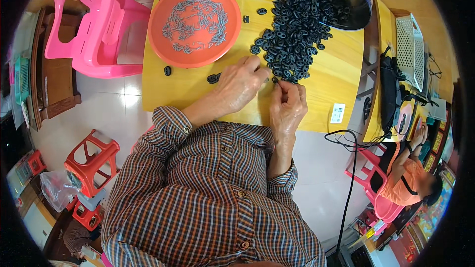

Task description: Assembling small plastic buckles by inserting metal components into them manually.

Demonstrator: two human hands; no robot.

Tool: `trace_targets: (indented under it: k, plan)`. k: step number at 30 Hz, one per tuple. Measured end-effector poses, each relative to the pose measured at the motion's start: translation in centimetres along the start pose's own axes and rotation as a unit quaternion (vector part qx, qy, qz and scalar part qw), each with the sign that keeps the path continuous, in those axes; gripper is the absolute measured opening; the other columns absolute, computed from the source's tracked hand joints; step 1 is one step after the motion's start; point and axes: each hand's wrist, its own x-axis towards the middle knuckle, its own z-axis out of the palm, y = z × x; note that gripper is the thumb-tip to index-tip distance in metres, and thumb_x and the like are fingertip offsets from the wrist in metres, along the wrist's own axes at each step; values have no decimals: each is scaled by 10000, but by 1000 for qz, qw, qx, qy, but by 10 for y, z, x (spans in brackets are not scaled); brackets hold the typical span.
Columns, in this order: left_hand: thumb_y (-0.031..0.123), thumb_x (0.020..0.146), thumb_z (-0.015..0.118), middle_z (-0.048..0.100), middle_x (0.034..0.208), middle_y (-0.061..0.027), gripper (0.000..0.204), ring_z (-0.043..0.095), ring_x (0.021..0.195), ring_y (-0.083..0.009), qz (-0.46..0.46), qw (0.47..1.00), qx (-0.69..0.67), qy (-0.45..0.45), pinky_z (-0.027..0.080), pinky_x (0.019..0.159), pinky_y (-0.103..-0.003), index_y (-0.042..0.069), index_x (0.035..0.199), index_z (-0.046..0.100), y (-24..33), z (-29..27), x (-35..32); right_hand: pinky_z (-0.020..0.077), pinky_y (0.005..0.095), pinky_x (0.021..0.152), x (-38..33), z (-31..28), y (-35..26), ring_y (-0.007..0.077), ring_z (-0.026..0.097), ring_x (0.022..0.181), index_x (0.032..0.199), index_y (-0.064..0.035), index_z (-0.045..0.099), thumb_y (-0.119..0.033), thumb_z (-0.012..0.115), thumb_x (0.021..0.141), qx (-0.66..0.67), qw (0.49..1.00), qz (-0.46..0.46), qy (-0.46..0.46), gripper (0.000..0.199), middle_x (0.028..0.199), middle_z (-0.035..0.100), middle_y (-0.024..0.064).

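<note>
At the near end of a heap of small black oval pieces with two holes [297,29], my two hands work close together. Between the thumb and fingertips of my right hand [288,105] is a small black piece [275,80]. My left hand [241,83] is closed just left of it, fingertips pinched toward the right hand; whatever they hold is too small to make out. Up and to the left, a round orange-red tray [157,34] carries many short grey metal pins [217,20]. Two loose black pieces [213,78] lie beside my left wrist.
The heap spills from a tipped dark container [365,15] on the yellow table [341,74]. A white label [338,113] lies near its right edge. A pink chair [99,24] stands left, a red stool [91,160] lower left. A person in orange [403,180] sits right.
</note>
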Motion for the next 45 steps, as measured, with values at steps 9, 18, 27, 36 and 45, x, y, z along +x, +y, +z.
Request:
trace_targets:
  k: [9, 18, 27, 36, 45]
  plan:
    - [99, 795, 563, 480, 865, -146, 107, 569, 753, -322, 13, 999, 32, -31, 474, 617, -425, 11, 842, 524, -4, 2, 0, 464, 261, 591, 1, -3, -5, 152, 561, 637, 913, 6, 655, 26, 621, 800, 60, 998, 9, -32, 120, 804, 589, 104]
    - [98, 755, 538, 482, 846, -154, 124, 551, 789, -306, 43, 999, -18, 2, 480, 621, -398, -1, 822, 503, -11, -1, -8, 479, 297, 684, 0, -3, -18, 223, 596, 774, 958, 1, 646, 50, 609, 797, 79, 991, -39, -102, 173, 867, 597, 125]
    - [29, 832, 582, 568, 812, -107, 104, 604, 671, -195, 19, 945, -294, 140, 469, 552, -281, -7, 921, 621, 2, -56, -49, 429, 206, 544, -6, -7, -18, 91, 547, 568, 889, 1, 605, -50, 598, 873, 301, 931, 152, -138, 54, 743, 626, 48]
    - [155, 851, 549, 606, 692, -74, 219, 570, 545, -106, -275, 730, -619, -97, 446, 479, -201, -48, 826, 628, -52, -97, -149, 377, 173, 468, 2, -12, -14, 65, 526, 533, 913, -5, 622, -54, 610, 851, 507, 793, 312, -126, 80, 825, 668, 98]
    - [174, 888, 544, 632, 790, -49, 212, 565, 664, -115, -449, 827, -313, -131, 466, 580, -245, 1, 970, 635, -93, -64, -223, 378, 185, 464, -2, -8, -9, 86, 545, 546, 1007, 24, 627, -22, 594, 851, 528, 766, 337, -144, 166, 840, 661, 160]
